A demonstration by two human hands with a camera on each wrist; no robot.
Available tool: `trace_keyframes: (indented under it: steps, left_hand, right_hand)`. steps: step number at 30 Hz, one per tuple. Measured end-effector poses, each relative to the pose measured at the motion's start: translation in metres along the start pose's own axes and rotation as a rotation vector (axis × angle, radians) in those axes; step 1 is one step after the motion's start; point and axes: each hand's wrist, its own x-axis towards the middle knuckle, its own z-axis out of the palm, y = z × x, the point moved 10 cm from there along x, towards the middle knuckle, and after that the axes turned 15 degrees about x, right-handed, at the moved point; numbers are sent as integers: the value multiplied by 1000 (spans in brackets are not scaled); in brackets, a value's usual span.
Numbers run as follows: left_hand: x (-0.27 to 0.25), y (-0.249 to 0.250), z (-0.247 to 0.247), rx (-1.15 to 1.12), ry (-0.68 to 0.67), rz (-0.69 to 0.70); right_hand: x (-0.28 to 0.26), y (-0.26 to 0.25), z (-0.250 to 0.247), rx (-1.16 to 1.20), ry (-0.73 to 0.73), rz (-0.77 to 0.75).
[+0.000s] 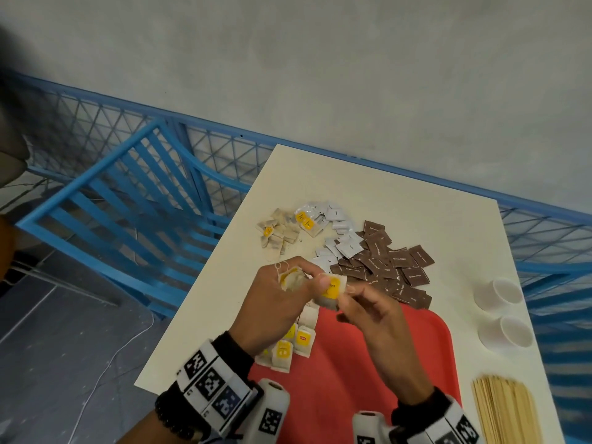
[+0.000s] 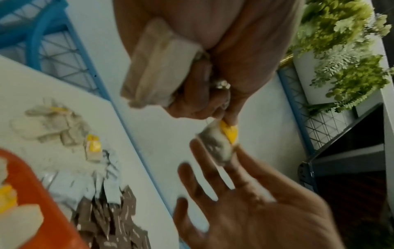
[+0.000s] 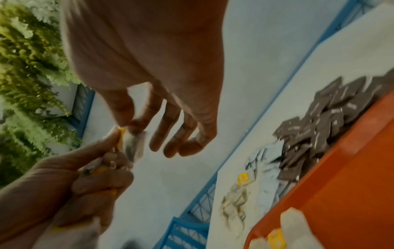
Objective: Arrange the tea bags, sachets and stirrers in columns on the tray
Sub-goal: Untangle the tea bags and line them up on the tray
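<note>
Red tray (image 1: pixel 368 363) is sitting on the table (image 1: pixel 368 193), bearing a few tea bags (image 1: pixel 298 342) at its left edge. Above it, the left hand (image 1: pixel 272 299) is clutching a bunch of bags while the right hand (image 1: pixel 374 312) is pinching one bag (image 1: pixel 331 290) from it, other fingers loosely spread.

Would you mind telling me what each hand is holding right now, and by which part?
The left hand grips a bunch of tea bags and pinches one tea bag at its yellow tag; the right hand pinches that bag's other edge.
</note>
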Motion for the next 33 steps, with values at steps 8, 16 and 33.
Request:
trace_keyframes:
  steps: [8, 16, 33]
  left_hand:
    - [2, 0, -8, 195, -126, 57]
    - [-13, -89, -27, 502, -40, -154]
    - [-60, -214, 20, 1156, -377, -316]
  right_hand:
    - [-3, -7, 7, -267, 4, -99]
    - [-7, 90, -14, -389, -18, 231]
    - [-36, 196, -38, -623, 183, 517]
